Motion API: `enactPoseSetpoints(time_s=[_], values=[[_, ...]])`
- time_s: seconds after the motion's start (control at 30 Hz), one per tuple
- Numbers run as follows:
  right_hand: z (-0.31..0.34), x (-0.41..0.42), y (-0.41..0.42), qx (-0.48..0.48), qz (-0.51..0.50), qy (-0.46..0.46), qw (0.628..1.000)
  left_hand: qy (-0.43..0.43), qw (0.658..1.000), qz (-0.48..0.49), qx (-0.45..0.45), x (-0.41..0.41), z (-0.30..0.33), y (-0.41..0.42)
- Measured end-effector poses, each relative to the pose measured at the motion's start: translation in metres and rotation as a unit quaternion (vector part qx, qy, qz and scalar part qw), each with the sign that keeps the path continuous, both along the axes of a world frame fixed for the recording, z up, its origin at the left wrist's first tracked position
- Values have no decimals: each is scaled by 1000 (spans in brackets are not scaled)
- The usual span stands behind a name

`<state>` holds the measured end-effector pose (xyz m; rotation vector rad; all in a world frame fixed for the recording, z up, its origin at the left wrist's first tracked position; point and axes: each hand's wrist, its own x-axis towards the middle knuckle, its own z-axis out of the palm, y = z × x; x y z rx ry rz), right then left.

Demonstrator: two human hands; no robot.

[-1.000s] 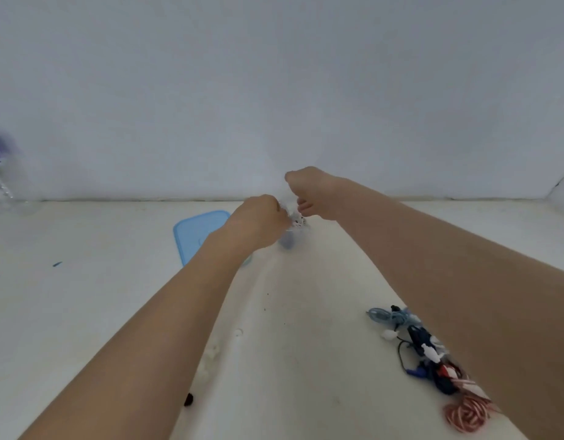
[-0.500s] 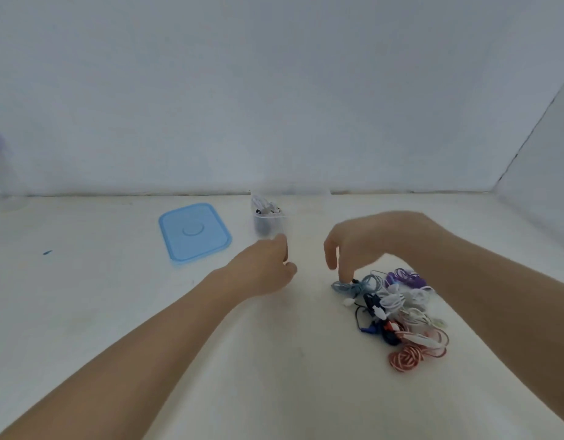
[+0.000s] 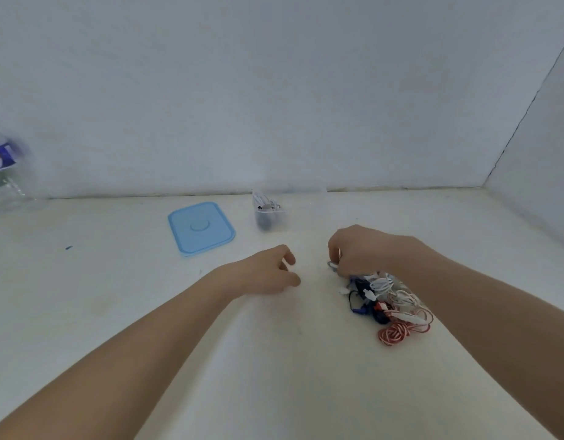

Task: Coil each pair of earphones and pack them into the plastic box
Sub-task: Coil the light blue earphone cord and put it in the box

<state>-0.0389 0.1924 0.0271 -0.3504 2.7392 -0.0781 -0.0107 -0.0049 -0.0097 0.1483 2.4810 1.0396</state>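
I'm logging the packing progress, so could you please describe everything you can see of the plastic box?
The plastic box is small, clear and open-topped, standing upright on the white table near the back wall. A white coil and something dark lie inside. Its blue lid lies flat to its left, apart from it. Neither hand touches it.

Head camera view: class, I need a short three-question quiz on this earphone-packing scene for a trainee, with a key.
1. True or false: the blue lid sits on the plastic box.
2. Which hand reaches into the earphone pile: A left hand, B right hand?
3. Fill in: the lid lies to the ____ of the box in the picture.

Key: 1 false, it lies flat on the table beside the box; 2 B; 3 left.
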Motion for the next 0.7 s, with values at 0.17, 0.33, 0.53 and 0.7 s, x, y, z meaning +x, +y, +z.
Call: enactPoseSetpoints(time_s=[0.17, 0.33, 0.53, 0.7], values=[[31, -1, -7, -233, -72, 31, 969, -9, 992, 17, 122, 5, 8, -1], [41, 10, -21, -483, -171, -31, 858, -30, 966, 25, 254, 11, 17, 3], [33, 21, -37, -596, -247, -106, 756, -44, 950, 33, 306, 15, 21, -2], [34, 24, -50, -673, -274, -141, 672, -14, 984, -21, 175, 20, 14, -11]])
